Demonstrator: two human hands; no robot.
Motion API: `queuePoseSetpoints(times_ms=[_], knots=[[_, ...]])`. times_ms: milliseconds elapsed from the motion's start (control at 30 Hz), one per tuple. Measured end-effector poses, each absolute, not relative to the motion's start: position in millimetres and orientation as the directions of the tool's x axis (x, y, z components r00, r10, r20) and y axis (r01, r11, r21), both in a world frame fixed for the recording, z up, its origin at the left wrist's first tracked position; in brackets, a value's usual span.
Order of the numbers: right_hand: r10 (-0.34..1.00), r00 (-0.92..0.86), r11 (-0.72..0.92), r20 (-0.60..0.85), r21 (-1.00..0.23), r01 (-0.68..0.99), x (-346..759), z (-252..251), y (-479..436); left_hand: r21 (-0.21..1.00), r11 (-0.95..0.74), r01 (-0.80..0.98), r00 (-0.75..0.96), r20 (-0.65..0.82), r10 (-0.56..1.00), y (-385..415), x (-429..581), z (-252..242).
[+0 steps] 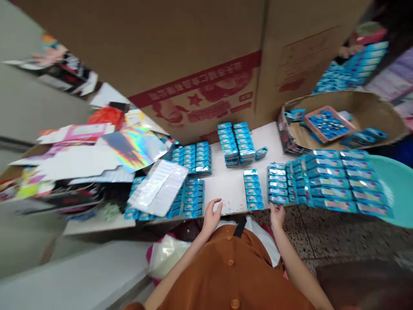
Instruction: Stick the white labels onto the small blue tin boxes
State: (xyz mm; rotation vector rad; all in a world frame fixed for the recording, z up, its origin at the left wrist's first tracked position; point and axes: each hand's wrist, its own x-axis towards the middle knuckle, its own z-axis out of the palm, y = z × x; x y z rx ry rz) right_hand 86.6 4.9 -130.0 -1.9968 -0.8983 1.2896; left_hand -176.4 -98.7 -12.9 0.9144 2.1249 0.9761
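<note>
- Two bare hands stand at the near edge of the white tabletop (227, 183). The left hand (212, 216) is loosely curled, half open, and holds nothing. The right hand (276, 216) sits just by the near end of a double column of blue tins (277, 183); whether it has hold of anything is hard to tell.
- Many more blue tins lie in tight ranks across the tabletop, in groups at left, middle and right, with one loose tin (261, 153) apart at the far middle.
- The right-hand mass of tins (335, 183) reaches past the edge over a teal plastic basin (393, 189). A nudge from a wrist could likely slide tins off there.
- The stacked tins (234, 144) at the far middle look tall and narrow, so a bump could probably topple them.
- A silver blister sheet (158, 187) lies tilted over the left tins, hiding some of them, and could slip if they are shifted.
- Holographic card (132, 146) and other printed card heap up at left, crowding that end and liable to slide onto the tins.
- A large cardboard carton (193, 56) walls off the far side.
- At far right, a round cardboard tray (377, 112) holds a pink tray (327, 125) of tins, and a co-worker's hand (346, 51) is near more tins.
</note>
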Motion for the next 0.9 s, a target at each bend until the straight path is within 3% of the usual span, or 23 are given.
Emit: queuePoseSetpoints(times_ms=[200,300,367,467,533,600,667,767,900], knots=[[0.810,0.309,-0.587,-0.499,-0.676,0.446,105.6,-128.9,-18.2,0.640,0.570,0.515,-0.821,0.176,0.543,-129.4,-260.9,31.7],[0.872,0.232,-0.485,-0.431,-0.691,0.536,95.7,-125.8,-27.6,0.499,0.725,0.474,-0.879,0.313,0.360,-155.5,-331.4,51.6],[0.906,0.186,-0.417,-0.380,-0.723,0.551,82.3,-120.4,-28.3,0.422,0.831,0.361,-0.923,0.290,0.254,-173.6,-377.9,56.5],[0.936,0.177,-0.351,-0.303,-0.777,0.522,57.8,-108.2,-23.9,0.386,0.919,0.086,-0.995,0.086,0.057,-196.6,-433.3,52.4],[0.944,0.185,-0.331,-0.275,-0.814,0.477,41.7,-98.8,-21.5,0.356,0.934,0.005,-1.000,0.029,-0.006,-206.1,-458.3,47.0],[0.950,0.173,-0.312,-0.261,-0.841,0.442,26.9,-89.4,-22.1,0.299,0.945,0.134,-0.988,0.108,0.106,-208.4,-477.2,43.6],[0.957,0.150,-0.289,-0.248,-0.854,0.433,13.1,-80.0,-26.4,0.215,0.913,0.347,-0.936,0.143,0.322,-202.6,-494.3,43.5],[0.964,0.123,-0.267,-0.237,-0.863,0.429,-6.7,-65.1,-38.6,0.165,0.859,0.485,-0.861,-0.081,0.501,-183.2,-520.1,44.7],[0.965,0.126,-0.260,-0.228,-0.881,0.396,-27.0,-47.9,-61.2,0.122,0.855,0.504,-0.808,-0.283,0.517,-160.0,-544.1,34.7]])
